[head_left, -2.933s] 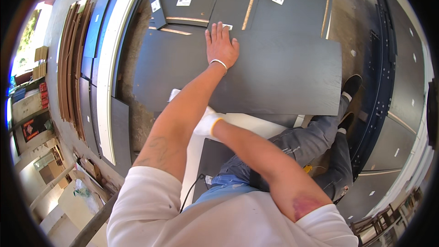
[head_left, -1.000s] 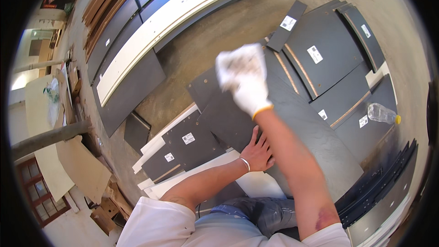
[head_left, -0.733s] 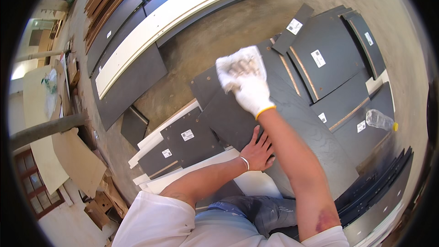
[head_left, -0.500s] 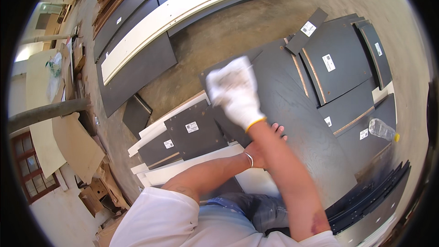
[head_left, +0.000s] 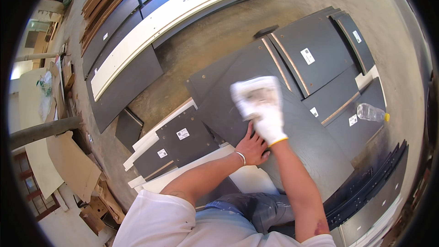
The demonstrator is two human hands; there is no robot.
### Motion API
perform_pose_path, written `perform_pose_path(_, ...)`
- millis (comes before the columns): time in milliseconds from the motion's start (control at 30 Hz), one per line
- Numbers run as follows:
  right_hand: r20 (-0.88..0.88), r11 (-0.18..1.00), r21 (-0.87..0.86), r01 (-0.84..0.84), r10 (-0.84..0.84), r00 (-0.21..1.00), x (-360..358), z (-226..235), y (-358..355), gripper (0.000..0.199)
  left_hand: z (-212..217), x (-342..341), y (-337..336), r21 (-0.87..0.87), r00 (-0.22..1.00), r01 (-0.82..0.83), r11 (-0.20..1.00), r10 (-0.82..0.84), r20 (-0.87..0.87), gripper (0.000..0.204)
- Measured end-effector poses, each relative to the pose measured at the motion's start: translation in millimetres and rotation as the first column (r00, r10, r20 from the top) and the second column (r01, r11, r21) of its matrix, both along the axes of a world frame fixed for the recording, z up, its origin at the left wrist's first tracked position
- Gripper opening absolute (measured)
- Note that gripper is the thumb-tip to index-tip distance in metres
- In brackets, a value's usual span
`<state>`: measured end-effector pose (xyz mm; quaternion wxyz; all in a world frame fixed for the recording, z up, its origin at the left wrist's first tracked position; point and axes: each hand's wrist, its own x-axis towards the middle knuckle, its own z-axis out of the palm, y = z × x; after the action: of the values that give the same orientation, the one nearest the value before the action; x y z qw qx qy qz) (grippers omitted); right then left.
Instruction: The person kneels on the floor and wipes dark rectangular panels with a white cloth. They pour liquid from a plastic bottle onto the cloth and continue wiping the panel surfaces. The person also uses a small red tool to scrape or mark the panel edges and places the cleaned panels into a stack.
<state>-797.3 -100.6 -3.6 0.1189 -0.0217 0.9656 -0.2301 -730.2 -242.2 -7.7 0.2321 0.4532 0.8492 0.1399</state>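
Head view: person seated on the floor, both forearms coming in from the lower edge. Right hand [head_left: 263, 105] wears a white work glove with a yellow cuff, raised over a large dark grey panel [head_left: 256, 87] that lies flat on the concrete floor [head_left: 206, 45]. Glove is motion-blurred (fingers look bunched, maybe around something pale, but cannot tell whether its grip holds anything or how far open it is). Left hand [head_left: 252, 148] is bare, silver bracelet at the wrist, palm down and fingers spread flat on the near edge of the same panel, grip open, nothing held, just pressing on the board.

More dark panels with white stickers lie beyond and to the right [head_left: 320, 50], overlapping one another. A smaller dark panel with two stickers [head_left: 180, 142] sits to the left on a white board [head_left: 160, 128]. A clear plastic bottle with yellow cap [head_left: 371, 112] lies on its side on a panel at right, well apart from both hands. A long white board [head_left: 183, 13] and more dark boards run along the top left. Stack of dark slats [head_left: 370, 187] lower right. Cardboard scraps [head_left: 73, 164] far left.
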Motion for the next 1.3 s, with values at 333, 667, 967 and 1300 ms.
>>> perform_pose_path(333,-0.379,0.868,0.192,0.458,-0.365,0.850,46,-33,60,0.055,7,1,0,0.133,0.992,-0.023,0.991,0.039,-0.121,0.081)
perform_pose_path(667,-0.150,0.730,-0.612,-0.303,0.269,0.951,-40,20,-147,0.055,-26,6,-3,0.217,0.974,0.035,0.976,0.016,-0.226,0.080)
perform_pose_path(967,0.180,0.708,-0.666,0.236,-0.155,0.971,-61,-2,-14,0.032,-2,1,0,0.068,0.998,0.018,0.998,-0.014,-0.067,0.078)
perform_pose_path(1300,-0.045,0.700,-0.591,0.401,-0.525,0.850,121,-4,120,0.050,-8,5,-2,0.246,0.974,-0.017,0.969,0.071,-0.214,0.081)
